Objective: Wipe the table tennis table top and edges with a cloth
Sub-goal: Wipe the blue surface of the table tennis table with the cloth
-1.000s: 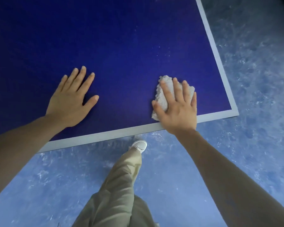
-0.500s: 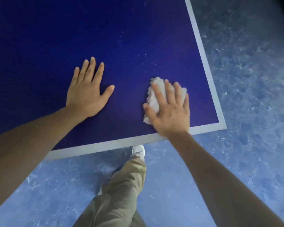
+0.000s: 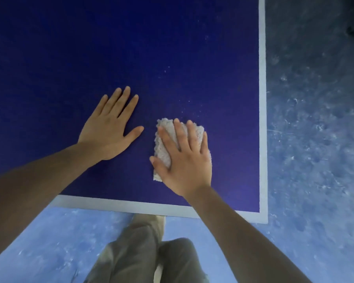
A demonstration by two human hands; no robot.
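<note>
The left hand (image 3: 108, 131) is lying flat, palm down, fingers spread, well in from the table's near edge. The right hand (image 3: 184, 158) is pressing down flat with fingers extended, nearer the right corner. Both forearms are reaching forward over the near edge.

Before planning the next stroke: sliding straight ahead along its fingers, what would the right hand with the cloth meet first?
Only pale specks on the dark blue tabletop; beyond the right hand and white textured cloth, the way looks free.

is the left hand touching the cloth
Apart. The head view shows bare blue table between the left hand's thumb and the cloth.
</note>
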